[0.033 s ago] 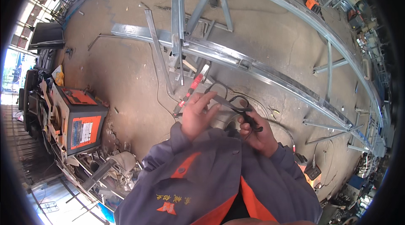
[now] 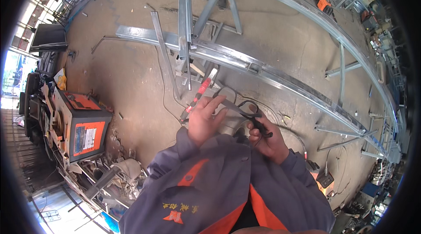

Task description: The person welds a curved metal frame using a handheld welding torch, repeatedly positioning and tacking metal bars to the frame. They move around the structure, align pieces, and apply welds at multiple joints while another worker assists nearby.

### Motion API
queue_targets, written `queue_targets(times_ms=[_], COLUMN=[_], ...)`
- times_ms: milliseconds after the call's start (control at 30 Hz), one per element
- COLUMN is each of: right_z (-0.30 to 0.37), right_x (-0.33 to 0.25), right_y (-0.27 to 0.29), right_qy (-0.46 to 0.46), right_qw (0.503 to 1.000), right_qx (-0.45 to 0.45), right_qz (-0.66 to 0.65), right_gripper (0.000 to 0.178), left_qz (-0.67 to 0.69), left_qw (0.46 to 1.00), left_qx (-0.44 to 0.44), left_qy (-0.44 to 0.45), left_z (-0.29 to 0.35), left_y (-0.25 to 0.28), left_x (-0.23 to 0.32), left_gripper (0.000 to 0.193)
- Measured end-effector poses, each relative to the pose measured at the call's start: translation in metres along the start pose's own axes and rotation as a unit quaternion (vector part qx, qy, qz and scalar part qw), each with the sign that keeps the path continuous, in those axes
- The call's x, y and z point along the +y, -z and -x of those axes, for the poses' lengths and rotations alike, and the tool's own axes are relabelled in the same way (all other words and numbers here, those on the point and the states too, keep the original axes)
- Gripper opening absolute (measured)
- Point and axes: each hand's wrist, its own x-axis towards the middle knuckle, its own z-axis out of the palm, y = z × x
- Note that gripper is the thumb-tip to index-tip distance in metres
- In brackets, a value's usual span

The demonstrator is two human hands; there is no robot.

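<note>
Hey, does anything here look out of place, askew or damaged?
A narrow grey metal strip crosses the long silver metal beam at an angle, looking askew. Beside the orange-and-black box-shaped machine, a jumbled heap of grey and whitish scrap looks untidy. The looped black strap-like item you're holding shows no obvious damage.

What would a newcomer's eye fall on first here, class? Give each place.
Probably the long silvery beam crossing the middle diagonally, with a curved beam arching over the upper right. Next, the orange machine at the left. Near the centre, the right hand grips a dark strap, the left hand at its other end.
</note>
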Motion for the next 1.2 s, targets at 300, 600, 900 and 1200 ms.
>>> queue_targets(times_ms=[300,600,900,1200], right_z=[0.014,0.052,0.041,-0.01], right_x=[-0.008,-0.034,-0.022,0.039], right_y=[-0.007,-0.03,-0.03,0.005], right_qy=[0.005,0.306,0.493,0.476], right_qw=[0.999,0.839,0.584,0.508], right_qx=[-0.041,-0.105,-0.083,0.003], right_qz=[-0.012,0.438,0.639,0.718], right_gripper=[0.049,0.085,0.034,0.029], left_qz=[-0.136,-0.197,0.103,0.283], left_qw=[0.974,0.963,0.989,0.918], left_qx=[0.125,0.119,0.104,-0.175], left_qy=[-0.129,-0.14,0.011,0.216], left_z=[-0.021,-0.033,-0.021,0.03], left_y=[0.018,0.042,0.029,-0.035], left_x=[0.023,0.081,0.053,0.011], left_gripper=[0.023,0.026,0.045,0.042])
